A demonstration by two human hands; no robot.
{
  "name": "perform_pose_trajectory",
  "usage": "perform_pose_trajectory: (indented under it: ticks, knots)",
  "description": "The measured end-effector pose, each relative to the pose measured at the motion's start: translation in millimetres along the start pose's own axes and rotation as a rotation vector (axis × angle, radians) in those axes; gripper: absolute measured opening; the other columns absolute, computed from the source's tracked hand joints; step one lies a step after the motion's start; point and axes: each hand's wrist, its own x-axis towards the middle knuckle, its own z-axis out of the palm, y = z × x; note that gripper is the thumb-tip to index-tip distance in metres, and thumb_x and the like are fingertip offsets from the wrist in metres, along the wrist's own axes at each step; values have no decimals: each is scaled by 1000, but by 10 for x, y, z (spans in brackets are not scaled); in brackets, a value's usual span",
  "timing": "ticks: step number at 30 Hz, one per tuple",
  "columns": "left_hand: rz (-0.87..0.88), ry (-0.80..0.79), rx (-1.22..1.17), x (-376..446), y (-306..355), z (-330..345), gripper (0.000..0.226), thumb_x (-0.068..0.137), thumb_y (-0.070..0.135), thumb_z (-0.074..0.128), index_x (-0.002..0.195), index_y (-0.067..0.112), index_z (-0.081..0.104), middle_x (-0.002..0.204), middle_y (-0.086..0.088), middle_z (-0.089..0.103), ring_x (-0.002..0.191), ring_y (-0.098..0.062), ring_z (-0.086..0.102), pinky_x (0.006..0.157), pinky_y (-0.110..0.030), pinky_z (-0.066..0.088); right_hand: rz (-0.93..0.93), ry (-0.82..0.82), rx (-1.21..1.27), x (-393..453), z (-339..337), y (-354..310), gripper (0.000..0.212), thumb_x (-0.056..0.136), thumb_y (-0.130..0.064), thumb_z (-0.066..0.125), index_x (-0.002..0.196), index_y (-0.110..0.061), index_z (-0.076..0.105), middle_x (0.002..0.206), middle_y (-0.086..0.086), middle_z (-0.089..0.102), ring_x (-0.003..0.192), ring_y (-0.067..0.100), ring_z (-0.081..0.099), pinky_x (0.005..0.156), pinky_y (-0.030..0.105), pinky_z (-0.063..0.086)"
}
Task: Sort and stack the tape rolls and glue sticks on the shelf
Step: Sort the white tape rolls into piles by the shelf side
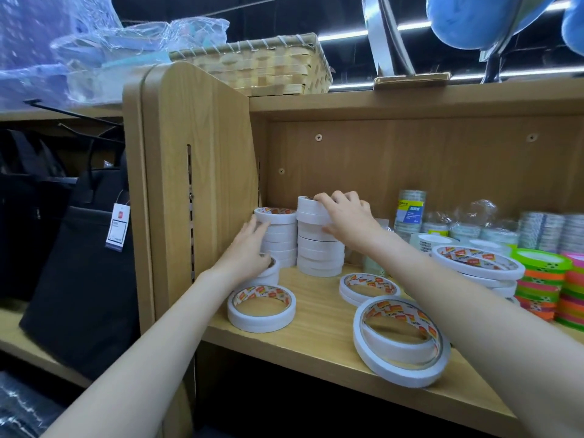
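We judge step: squaring two white tape stacks at shelf (319, 339) back-left corner; next, gather loose rolls in front onto them
Right hand (344, 219) cupped over taller stack (316, 248), fingers curled on top rolls
Left hand (249, 248) open, flat against shorter stack (279, 235)
Loose roll (261, 308) near left wrist

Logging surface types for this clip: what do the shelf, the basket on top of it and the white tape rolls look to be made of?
Shelf: wood-grain board, probably laminate, matte; printed-looking grain, exposed screws.
Basket: woven pale strips, likely bamboo or wood, with a lashed rim.
White tape rolls: matte white paper-like liner; the printed orange-red inner core looks like cardboard, so possibly double-sided tape.
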Motion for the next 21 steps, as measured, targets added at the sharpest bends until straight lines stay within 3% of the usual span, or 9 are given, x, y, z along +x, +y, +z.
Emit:
perform_pose_trajectory:
  ticks: [3,6,10,13,15,18,21]
  knots:
    - [21,-111,38,64,32,12,74,92,12,48,150,17,2,158,-1,-4,145,-22,-2,115,-33,13,28,-33,27,25,-19,54,54,91,-24,55,139,-27,30,128,6,42,122,30,34,99,46,30]
    - [20,-118,23,73,20,7,71,93,13,47,150,19,5,158,0,0,145,-19,0,114,-31,13,71,-94,89,58,-79,81,52,89,-20,58,135,-25,35,126,10,42,119,30,37,98,44,33]
    - [1,-53,-39,-64,42,-99,59,96,18,46,149,17,19,154,-4,23,138,-22,30,109,-33,26,93,-162,188,15,-205,77,60,84,-15,65,136,-18,35,131,13,38,121,33,38,99,43,39]
    - [30,-94,-52,-284,72,-193,47,97,29,47,142,19,37,145,-1,41,127,-17,45,99,-26,34,56,-152,234,-191,-444,158,50,85,-21,64,130,-16,42,127,10,45,117,27,45,95,33,38]
    - [54,-140,-51,-464,80,-248,41,95,35,47,133,20,50,135,3,52,118,-13,50,92,-22,37,-24,-275,310,-411,-673,193,37,86,-30,64,120,-20,52,118,2,57,108,18,54,92,29,43]
    - [63,-182,-65,-676,134,-295,38,94,38,49,128,21,55,125,13,53,102,-6,54,78,-19,43,-135,-616,376,-755,-984,117,31,83,-30,67,112,-23,57,106,-7,66,99,9,62,83,19,49]
    - [56,-167,-18,-746,161,-294,31,95,33,50,121,20,58,134,9,50,115,-10,48,86,-20,34,-159,-877,184,-936,-1035,20,40,82,-30,69,119,-26,54,110,-12,61,102,6,58,89,24,49]
